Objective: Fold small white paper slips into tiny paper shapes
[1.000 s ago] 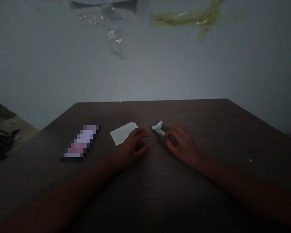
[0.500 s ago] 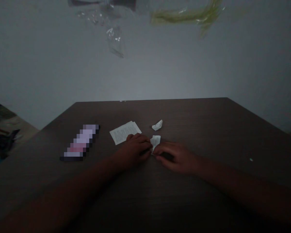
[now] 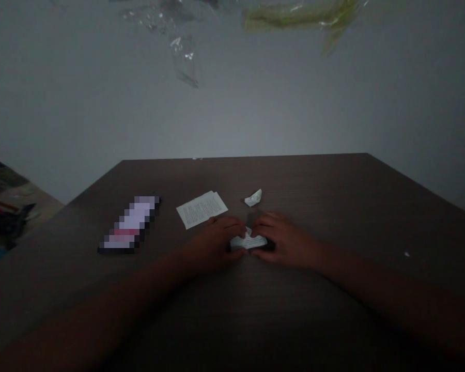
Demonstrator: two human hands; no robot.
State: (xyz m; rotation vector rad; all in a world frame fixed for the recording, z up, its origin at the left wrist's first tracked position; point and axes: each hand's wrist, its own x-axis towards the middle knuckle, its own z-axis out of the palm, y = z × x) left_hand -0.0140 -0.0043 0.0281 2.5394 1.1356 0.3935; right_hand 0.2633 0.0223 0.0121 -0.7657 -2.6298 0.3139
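A small folded piece of printed paper (image 3: pixel 248 242) lies low over the table between my two hands, its long side running left to right. My left hand (image 3: pixel 221 238) has its fingers curled round the left end, thumb at the near edge. From the other side my right hand (image 3: pixel 281 238) grips the right end, thumb below and fingers above. Just beyond the hands rests a small folded paper boat (image 3: pixel 253 198). Flat printed sheets (image 3: pixel 201 209), stacked slightly askew, lie beyond my left hand.
On the left of the brown table (image 3: pixel 313 186) lies a phone (image 3: pixel 130 225) with a lit, pixelated screen. A tiny white scrap (image 3: pixel 406 254) is at the right. Clear plastic (image 3: pixel 185 59) and yellow plastic (image 3: pixel 302 19) hang on the wall behind.
The small paper has turned from upright to lengthwise across, and now shows as a wider folded shape. My right hand has shifted slightly up, with both hands now gripping the paper's ends.
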